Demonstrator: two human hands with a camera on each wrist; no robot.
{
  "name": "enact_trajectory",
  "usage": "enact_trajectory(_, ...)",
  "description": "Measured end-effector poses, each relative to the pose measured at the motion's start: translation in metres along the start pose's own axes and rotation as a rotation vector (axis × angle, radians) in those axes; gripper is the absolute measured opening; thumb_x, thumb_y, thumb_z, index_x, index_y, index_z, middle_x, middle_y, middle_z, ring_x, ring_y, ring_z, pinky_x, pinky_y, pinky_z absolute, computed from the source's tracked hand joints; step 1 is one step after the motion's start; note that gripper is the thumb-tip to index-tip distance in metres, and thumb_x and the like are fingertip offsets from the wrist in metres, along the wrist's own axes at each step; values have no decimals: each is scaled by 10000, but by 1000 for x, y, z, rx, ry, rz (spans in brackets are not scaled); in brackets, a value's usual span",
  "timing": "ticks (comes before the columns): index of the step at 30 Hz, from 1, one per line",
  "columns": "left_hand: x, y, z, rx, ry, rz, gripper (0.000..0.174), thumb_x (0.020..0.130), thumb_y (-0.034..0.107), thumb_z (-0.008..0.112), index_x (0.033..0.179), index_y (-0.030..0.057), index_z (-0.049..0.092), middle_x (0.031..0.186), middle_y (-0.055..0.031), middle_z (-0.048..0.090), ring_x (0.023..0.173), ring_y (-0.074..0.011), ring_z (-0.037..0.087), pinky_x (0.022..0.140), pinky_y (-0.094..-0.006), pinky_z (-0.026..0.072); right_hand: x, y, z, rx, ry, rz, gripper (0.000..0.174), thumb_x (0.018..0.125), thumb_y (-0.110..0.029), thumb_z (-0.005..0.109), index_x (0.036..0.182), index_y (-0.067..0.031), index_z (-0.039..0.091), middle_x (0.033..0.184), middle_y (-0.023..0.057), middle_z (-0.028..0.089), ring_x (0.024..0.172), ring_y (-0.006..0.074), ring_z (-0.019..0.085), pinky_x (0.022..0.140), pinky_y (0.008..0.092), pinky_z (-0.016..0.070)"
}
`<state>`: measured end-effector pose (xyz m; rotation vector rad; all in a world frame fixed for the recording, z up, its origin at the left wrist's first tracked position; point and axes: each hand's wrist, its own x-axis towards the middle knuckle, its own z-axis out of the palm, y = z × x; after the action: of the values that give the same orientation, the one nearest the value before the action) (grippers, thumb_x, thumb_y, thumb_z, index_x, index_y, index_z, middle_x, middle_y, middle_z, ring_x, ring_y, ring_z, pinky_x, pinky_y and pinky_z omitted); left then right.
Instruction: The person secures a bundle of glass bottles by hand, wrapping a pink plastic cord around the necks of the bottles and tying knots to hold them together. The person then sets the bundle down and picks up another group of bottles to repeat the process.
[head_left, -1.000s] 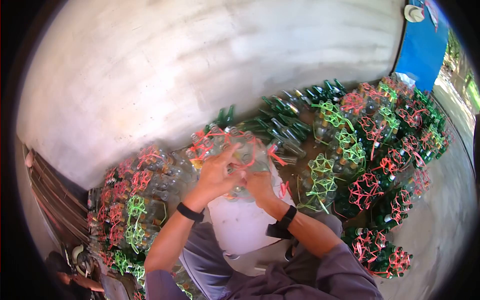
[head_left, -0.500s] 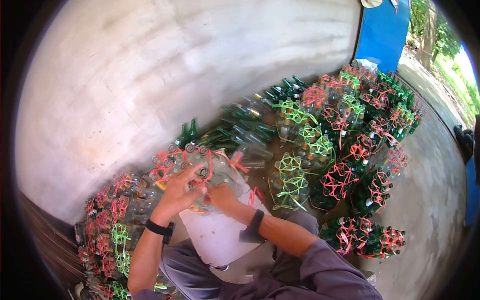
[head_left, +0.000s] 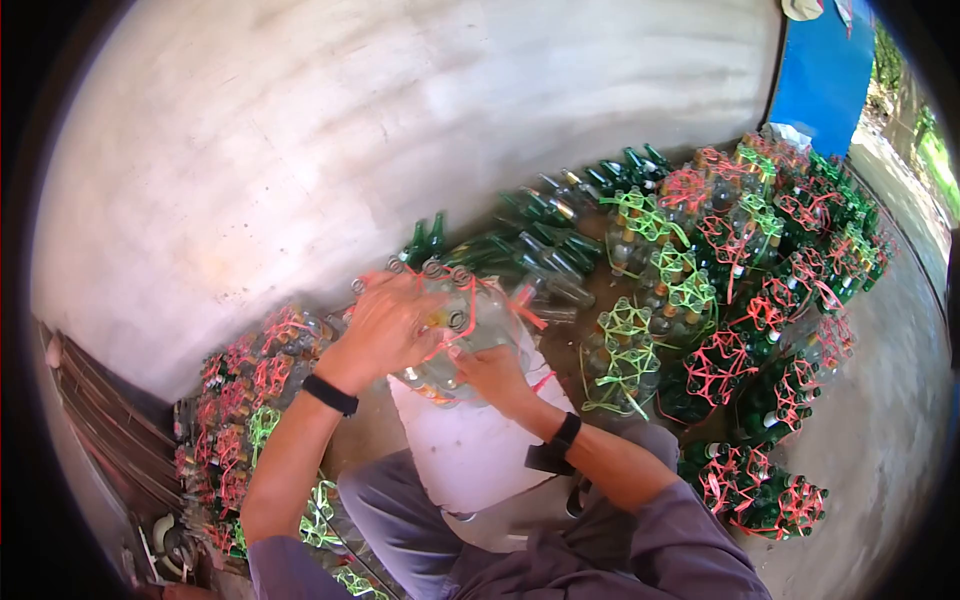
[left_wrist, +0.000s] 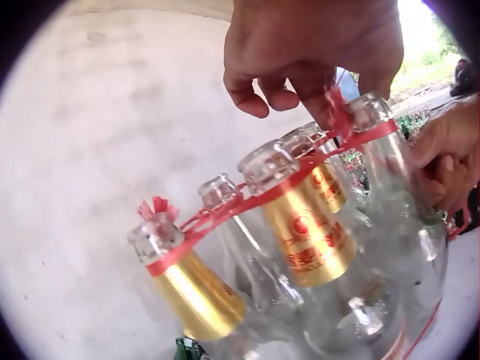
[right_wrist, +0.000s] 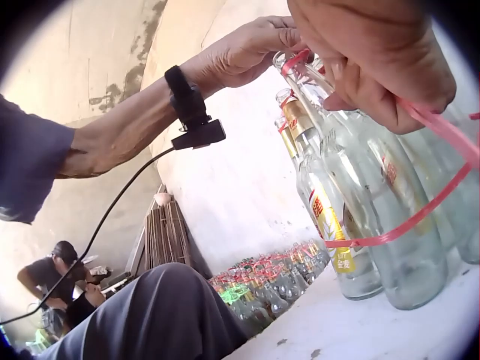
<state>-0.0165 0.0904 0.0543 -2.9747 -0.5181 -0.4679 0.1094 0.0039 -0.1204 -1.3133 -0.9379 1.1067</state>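
Observation:
A bundle of clear glass bottles (right_wrist: 409,247) stands upright on a white board (head_left: 465,450) before me; some have gold neck foils. Red plastic strap (left_wrist: 255,199) winds round the necks, and another red band circles the bodies lower down. My left hand (head_left: 385,325) is over the necks, fingers bent downward, a red strap end running up between them in the left wrist view. Low beside the necks, my right hand (head_left: 495,380) curls its fingers tightly round red strap (right_wrist: 442,131), which trails out past the hand in the right wrist view.
Strapped green and clear bottle bundles (head_left: 725,360) crowd the floor at right, more bundles (head_left: 255,390) at left. Loose green bottles (head_left: 545,250) lie along the pale wall (head_left: 400,130). A blue panel (head_left: 825,85) stands far right. Another person (right_wrist: 64,281) is in the background.
My left hand has gone from raised, spread fingers to bent over the necks on the far left of the bundle. The right hand stays close by the necks. The head view swung left, then back right.

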Motion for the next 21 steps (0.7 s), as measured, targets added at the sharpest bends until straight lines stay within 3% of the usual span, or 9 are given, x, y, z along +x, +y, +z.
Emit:
enact_trajectory(3,0,-10,6,-63,-38,-45,322,687,234,812,976,103,763,637,-67,553,726,-270,559,773,-423,416,-7,-16,-6,15,4,-39,519,960,-421,681,713,34,726,547,-15,526,515,70,436,461,293,341)
enact_trajectory(6,4,-19,-1,-131,-213,-156,263,695,224,779,916,81,770,701,-129,598,736,-322,595,729,-432,483,-7,-14,-8,11,-7,-48,516,962,-415,678,720,39,722,553,-30,493,538,57,422,467,289,332)
enact_trajectory(8,7,-19,-15,-366,-318,-354,222,687,198,765,874,79,766,695,-139,613,707,-297,621,680,-398,501,-7,-12,-8,-33,-8,-93,499,962,-392,675,718,42,709,551,-41,454,549,53,399,469,287,318)
enact_trajectory(12,0,-33,-25,-378,-359,-417,215,666,111,768,879,84,768,734,-82,634,725,-216,590,665,-343,463,-7,-13,-7,-87,7,-111,481,968,-363,661,712,42,694,551,-45,428,555,53,384,468,294,303)
enact_trajectory(14,-11,-46,-19,-352,-282,-315,193,704,71,736,896,51,750,760,-83,629,757,-198,599,701,-339,478,-8,-15,-8,-200,27,-115,494,968,-404,648,738,29,707,532,123,553,505,150,507,512,372,404)
enact_trajectory(15,-10,-45,-23,-349,-282,-320,193,704,71,736,896,51,750,760,-83,629,757,-198,599,701,-339,478,-9,-16,-8,-198,22,-116,494,968,-404,648,738,29,707,532,123,553,505,150,507,512,372,404)
enact_trajectory(17,-6,-39,-30,-493,-280,-465,138,763,40,686,891,14,731,754,-76,613,726,-183,594,692,-325,484,-12,-20,-6,-124,47,-181,445,983,-317,640,721,41,674,554,-49,394,556,50,362,469,303,284)
enact_trajectory(21,4,-42,-17,-584,-279,-625,110,812,9,635,878,-10,722,760,-53,631,691,-160,588,677,-302,488,-13,-24,-8,-95,37,-132,412,990,-284,632,738,39,677,560,-54,389,554,46,354,472,296,280)
